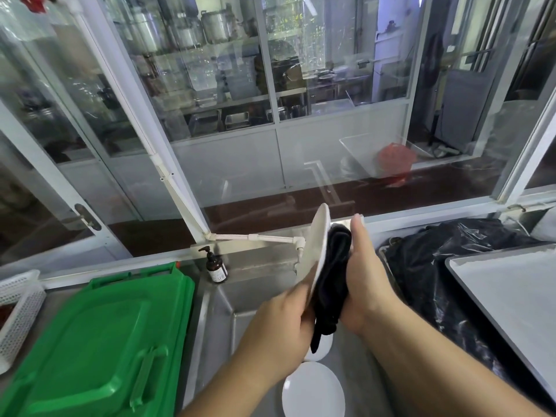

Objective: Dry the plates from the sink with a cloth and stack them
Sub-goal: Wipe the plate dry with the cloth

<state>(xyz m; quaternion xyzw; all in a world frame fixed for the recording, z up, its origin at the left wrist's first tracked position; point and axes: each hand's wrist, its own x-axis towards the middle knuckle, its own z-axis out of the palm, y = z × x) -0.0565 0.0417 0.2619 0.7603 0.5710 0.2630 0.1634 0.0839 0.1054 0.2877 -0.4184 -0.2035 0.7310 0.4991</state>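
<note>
Steel sink (258, 296) sits under both hands. Two white plates in it: one (313, 389) flat, below the wrists, a second (320, 346) partly hidden just under the cloth's hanging end. A third plate (319, 236) is held on edge over the sink. Left hand (279, 326) grips its lower rim, fingers curled behind it. Right hand (365, 281) presses a black cloth (332, 281) flat against the plate's face, fingers straight, thumb up; the cloth is sandwiched between palm and plate. One cloth only.

Left of the left hand: one green bin lid (99, 341), closed, contents unseen. Far left, one white mesh basket (18, 314), something reddish inside, cannot tell what. Beyond the left hand, one brown pump bottle (215, 266) on the sink edge; label unreadable. White tap (270, 239) behind the plate. Right of the right hand: a black plastic bag (451, 260), then one grey tray (511, 296) on the counter (54, 291).
</note>
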